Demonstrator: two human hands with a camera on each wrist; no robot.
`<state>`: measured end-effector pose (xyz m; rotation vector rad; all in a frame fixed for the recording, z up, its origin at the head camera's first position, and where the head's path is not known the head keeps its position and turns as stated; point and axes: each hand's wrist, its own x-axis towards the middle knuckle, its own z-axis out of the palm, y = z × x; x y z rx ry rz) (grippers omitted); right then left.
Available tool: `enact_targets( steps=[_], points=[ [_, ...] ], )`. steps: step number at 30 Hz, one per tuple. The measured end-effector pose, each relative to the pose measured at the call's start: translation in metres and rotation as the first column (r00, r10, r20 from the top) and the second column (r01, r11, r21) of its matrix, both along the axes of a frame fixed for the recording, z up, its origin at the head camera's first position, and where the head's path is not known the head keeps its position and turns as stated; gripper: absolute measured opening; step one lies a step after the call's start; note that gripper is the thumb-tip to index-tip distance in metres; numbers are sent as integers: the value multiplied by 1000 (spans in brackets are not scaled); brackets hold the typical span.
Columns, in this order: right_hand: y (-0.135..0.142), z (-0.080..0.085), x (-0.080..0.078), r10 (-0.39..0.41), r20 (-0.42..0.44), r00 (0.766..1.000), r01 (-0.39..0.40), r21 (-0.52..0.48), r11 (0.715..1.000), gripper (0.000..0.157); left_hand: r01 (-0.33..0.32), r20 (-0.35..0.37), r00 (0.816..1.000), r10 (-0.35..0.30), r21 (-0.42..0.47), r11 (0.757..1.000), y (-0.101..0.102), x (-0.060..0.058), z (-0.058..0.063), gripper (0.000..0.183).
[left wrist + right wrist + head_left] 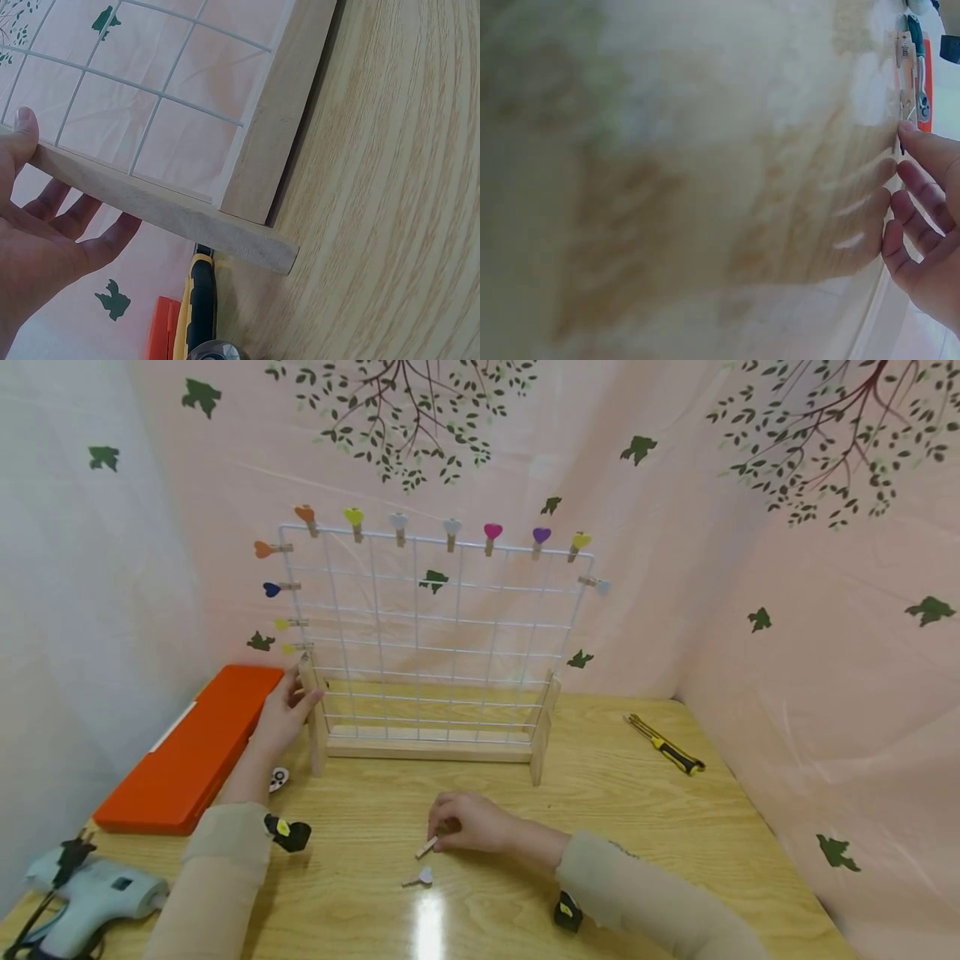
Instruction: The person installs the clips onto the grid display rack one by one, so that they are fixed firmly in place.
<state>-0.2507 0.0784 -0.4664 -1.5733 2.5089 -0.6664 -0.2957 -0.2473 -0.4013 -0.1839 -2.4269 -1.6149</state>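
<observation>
A white wire grid rack (435, 625) stands on the table in a wooden frame. My left hand (283, 714) grips its left wooden post (317, 727); in the left wrist view the thumb lies on one side of the post (161, 196) and the fingers on the other. Heart-topped clothespins line the grid's top edge, such as a pink one (492, 533), and several, including a dark blue one (273, 589), line the left side. My right hand (474, 822) pinches a small wooden clothespin (425, 849) low over the table. In front of it lies a white heart clothespin (422, 877).
An orange case (191, 752) lies left of the rack, with a small round metal-looking piece (278, 778) beside it. A glue gun (97, 889) with its cord is at the near left. A yellow and black utility knife (666, 745) lies at the right.
</observation>
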Motion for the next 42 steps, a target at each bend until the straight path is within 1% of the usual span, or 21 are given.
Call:
enact_targets(
  steps=[4, 7, 8, 10, 13, 14, 16, 17, 20, 23, 25, 28, 30, 32, 34, 37, 39, 40, 42],
  points=[
    [2, 3, 2, -24, 50, 998, 24, -9, 1000, 7, 4, -2, 1000, -4, 7, 1000, 0, 0, -1, 63],
    [5, 5, 2, -25, 87, 996, 27, -20, 999, 6, 6, -5, 1000, -6, 7, 1000, 0, 0, -1, 63],
    [6, 6, 3, -29, 120, 992, 32, -24, 999, 5, 5, -5, 1000, -5, 8, 1000, -1, 0, -1, 63],
    [9, 11, 4, -44, 154, 987, 49, -30, 998, 5, 4, -5, 1000, -4, 9, 1000, -1, 0, -1, 63],
    [14, 21, 5, -81, 203, 976, 94, -52, 994, 3, 3, -5, 1000, -3, 11, 1000, -1, -1, -1, 62],
    [16, 24, 5, -95, 204, 974, 110, -64, 992, 4, 3, -4, 1000, -3, 10, 1000, -1, 0, -1, 62],
    [19, 31, 4, -110, 176, 978, 129, -102, 986, 7, 5, -5, 1000, -5, 7, 1000, -1, 0, 0, 62],
    [21, 35, 4, -116, 172, 978, 139, -126, 982, 8, 6, -6, 1000, -6, 4, 1000, -1, 0, 0, 62],
    [27, 44, 2, -116, 121, 986, 141, -226, 964, 7, 9, -9, 1000, -9, 3, 1000, -1, 0, 0, 63],
    [34, 55, 1, -134, 111, 985, 162, -301, 940, 4, 10, -9, 1000, -10, 4, 1000, -1, 1, 1, 64],
    [39, 63, 1, -160, 131, 978, 195, -319, 928, 5, 9, -8, 1000, -9, 6, 1000, -1, 1, 1, 64],
    [46, 80, 4, -199, 228, 953, 266, -322, 909, 11, 9, -5, 1000, -9, 10, 1000, -1, 1, 0, 63],
    [51, 93, 7, -217, 294, 931, 312, -331, 890, 14, 9, -4, 1000, -9, 13, 1000, -1, 0, 0, 63],
    [56, 107, 10, -245, 367, 897, 374, -340, 863, 18, 9, -3, 1000, -9, 17, 1000, -1, -1, -1, 62],
    [61, 120, 13, -281, 429, 858, 443, -343, 828, 20, 12, -2, 1000, -12, 22, 1000, -1, -1, -1, 62],
    [70, 133, 14, -340, 483, 807, 534, -349, 770, 24, 16, 0, 1000, -16, 26, 1000, -1, -2, -1, 62],
    [75, 139, 13, -354, 495, 793, 564, -380, 733, 25, 21, -1, 1000, -21, 28, 999, -1, -2, -1, 61],
    [78, 142, 12, -360, 487, 796, 571, -405, 714, 25, 22, -2, 1000, -22, 27, 999, -1, -2, -2, 61],
    [83, 147, 11, -369, 452, 812, 568, -468, 677, 24, 23, -3, 1000, -23, 25, 999, -1, -1, -2, 61]
  ],
)
